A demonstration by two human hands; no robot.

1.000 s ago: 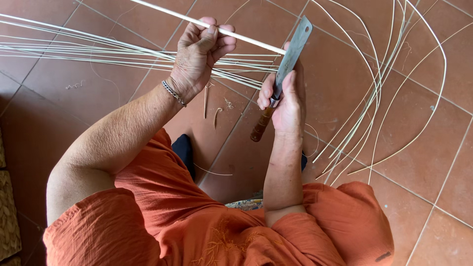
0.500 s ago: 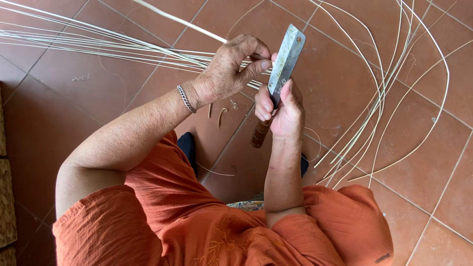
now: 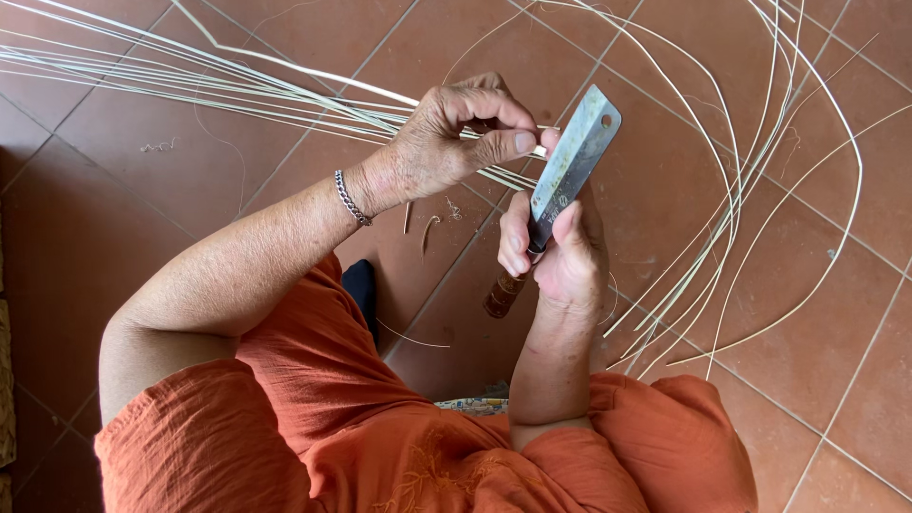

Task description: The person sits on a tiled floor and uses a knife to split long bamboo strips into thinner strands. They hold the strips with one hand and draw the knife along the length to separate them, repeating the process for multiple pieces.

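My left hand (image 3: 456,142) pinches a pale cane strip (image 3: 285,68) between thumb and fingers, right against the blade. A metal bracelet (image 3: 351,198) circles that wrist. My right hand (image 3: 560,256) grips a knife with a flat rectangular steel blade (image 3: 575,161) pointing up and right; its brown wooden handle (image 3: 502,294) sticks out below the fist. The strip's end meets the blade's edge near my left thumb. Both arms come out of orange sleeves.
A bundle of long thin cane strips (image 3: 142,81) fans across the terracotta tile floor (image 3: 190,190) at upper left. More strips (image 3: 760,171) curve in loops at right. Small shavings (image 3: 427,228) lie on the tiles below my hands.
My left hand has slid rightward along the strip until it sits against the blade. The knife has stayed in my right hand, tilted slightly more upright.
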